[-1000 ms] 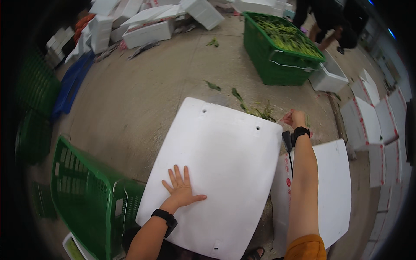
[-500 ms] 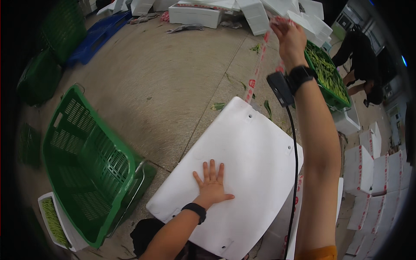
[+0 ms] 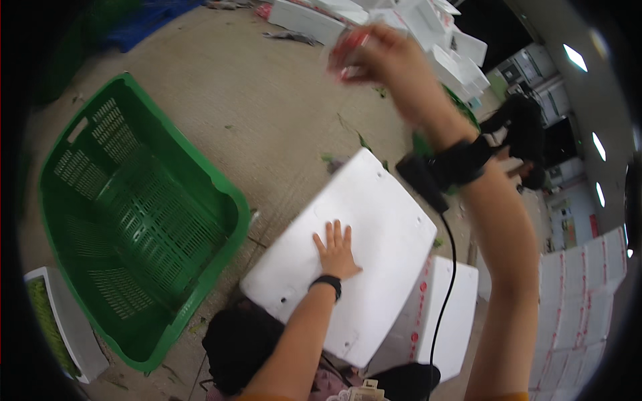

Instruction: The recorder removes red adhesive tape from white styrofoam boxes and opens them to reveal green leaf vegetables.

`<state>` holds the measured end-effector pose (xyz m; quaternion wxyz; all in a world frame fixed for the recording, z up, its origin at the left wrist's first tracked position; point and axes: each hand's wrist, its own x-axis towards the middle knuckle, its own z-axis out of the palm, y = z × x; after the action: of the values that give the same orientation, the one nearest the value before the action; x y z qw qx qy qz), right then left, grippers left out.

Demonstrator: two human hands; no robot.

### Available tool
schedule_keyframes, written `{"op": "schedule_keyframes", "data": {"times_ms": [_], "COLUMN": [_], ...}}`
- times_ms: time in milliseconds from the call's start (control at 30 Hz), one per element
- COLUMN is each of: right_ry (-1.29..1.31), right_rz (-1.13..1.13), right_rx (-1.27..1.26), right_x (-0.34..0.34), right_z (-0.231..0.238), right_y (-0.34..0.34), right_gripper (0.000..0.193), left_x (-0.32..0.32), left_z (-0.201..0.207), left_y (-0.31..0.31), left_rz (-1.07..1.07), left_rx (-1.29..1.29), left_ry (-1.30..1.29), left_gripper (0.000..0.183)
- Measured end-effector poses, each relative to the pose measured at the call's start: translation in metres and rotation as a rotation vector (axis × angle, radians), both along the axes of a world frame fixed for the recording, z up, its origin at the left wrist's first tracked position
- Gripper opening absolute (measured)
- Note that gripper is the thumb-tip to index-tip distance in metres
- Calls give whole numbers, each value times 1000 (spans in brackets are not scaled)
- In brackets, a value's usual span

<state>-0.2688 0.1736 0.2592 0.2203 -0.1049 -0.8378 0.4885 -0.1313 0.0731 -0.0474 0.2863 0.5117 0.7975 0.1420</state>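
Observation:
A white foam box (image 3: 384, 267) with a smooth lid stands tilted across the view in front of me. My left hand (image 3: 338, 255) lies flat on this lid, fingers spread, holding nothing. Raised high beyond the box's far end is my right hand (image 3: 394, 63), its fingers closed on red-and-clear packing tape (image 3: 349, 57). The tape looks bunched at the fingertips, and motion blurs it. Whether it still runs down to the box cannot be made out. A black device with a cable (image 3: 422, 175) is strapped at my right wrist.
To the left lies a large green crate (image 3: 154, 207), with a foam box of green vegetables (image 3: 63, 327) beside it. Another taped foam box (image 3: 456, 307) is at right, near stacked boxes (image 3: 575, 287). Farther off are piled foam boxes (image 3: 428, 23) and a bending person (image 3: 518, 130).
My right hand has swung leftward with the tape; the strip that stretched from the box's far end no longer shows clearly. My left hand stays flat on the lid. The whole view has turned.

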Motion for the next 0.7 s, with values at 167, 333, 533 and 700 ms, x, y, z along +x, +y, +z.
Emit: {"op": "schedule_keyframes", "data": {"times_ms": [167,333,533,700], "right_ry": [-460,-273,-338,-503], "right_rz": [-218,-565,-654,-749], "right_rx": [433,313,135,611], "right_x": [118,261,312,365], "right_z": [-67,-145,-178,-201], "right_y": [-50,-75,-194,-232], "right_gripper": [13,15,17,28], "left_x": [-21,-34,43,50], "left_z": [-28,20,96,63], "left_y": [3,-12,-59,-72], "left_rz": [-3,314,-144,-158], "left_rx": [181,278,-46,210], "left_ry": [-238,-1837,-1563,-1260], "left_gripper": [120,89,58,31]}}
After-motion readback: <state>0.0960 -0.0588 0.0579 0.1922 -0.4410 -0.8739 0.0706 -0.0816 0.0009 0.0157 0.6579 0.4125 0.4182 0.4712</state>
